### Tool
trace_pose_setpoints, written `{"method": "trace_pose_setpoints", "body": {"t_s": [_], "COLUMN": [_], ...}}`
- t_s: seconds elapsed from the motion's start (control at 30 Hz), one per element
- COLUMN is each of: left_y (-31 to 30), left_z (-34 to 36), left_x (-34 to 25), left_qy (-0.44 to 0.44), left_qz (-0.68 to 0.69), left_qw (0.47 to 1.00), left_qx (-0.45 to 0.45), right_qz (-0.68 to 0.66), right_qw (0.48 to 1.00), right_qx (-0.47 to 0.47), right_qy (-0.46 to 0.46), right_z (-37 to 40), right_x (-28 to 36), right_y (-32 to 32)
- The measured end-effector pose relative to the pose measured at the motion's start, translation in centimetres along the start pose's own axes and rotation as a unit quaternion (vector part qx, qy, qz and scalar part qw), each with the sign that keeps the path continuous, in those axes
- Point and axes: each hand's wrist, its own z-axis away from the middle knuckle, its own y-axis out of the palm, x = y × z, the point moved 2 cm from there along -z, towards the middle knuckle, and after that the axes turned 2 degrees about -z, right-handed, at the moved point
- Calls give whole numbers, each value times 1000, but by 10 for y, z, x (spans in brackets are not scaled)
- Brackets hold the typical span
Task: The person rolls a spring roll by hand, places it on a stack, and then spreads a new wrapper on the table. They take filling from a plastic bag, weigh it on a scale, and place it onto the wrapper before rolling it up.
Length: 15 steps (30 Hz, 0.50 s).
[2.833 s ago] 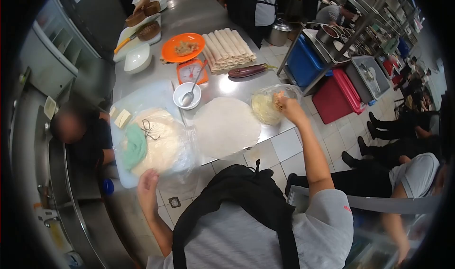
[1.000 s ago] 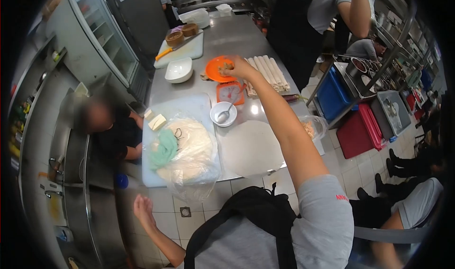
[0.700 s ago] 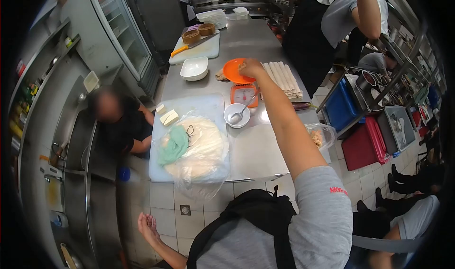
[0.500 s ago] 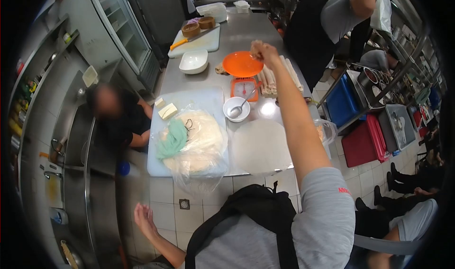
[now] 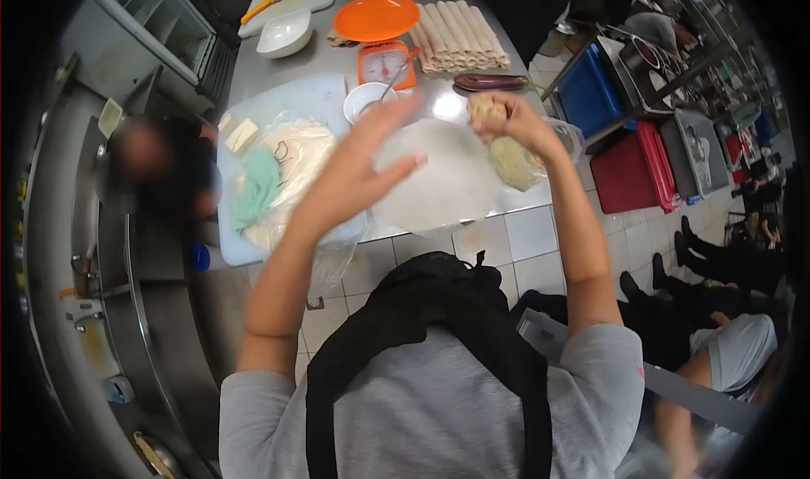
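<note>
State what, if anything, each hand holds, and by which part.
The right hand holds a lumpy, pale-tan clump of food by its right side as pictured. The left hand, open, holds nothing.

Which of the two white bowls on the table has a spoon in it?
The round bowl beside the orange scale: a spoon leans in it, while the squarish bowl shows none.

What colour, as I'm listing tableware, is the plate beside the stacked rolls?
The plate is bright orange, best seen in the head view.
</note>
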Motion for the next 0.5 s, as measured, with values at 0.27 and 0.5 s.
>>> {"method": "trace_pose_setpoints", "body": {"t_s": [0.27, 0.5], "left_y": [158, 177], "left_z": [51, 54], "left_x": [111, 106], "left_qy": [-71, -148], "left_qz": [-195, -281], "left_qw": [958, 944], "left_qx": [196, 91], "right_qz": [178, 20], "right_qw": [984, 997], "right_qx": [-25, -68], "right_qy": [-9, 17], "right_z": [55, 62], "right_x": [-17, -6], "right_y": [0, -2]}}
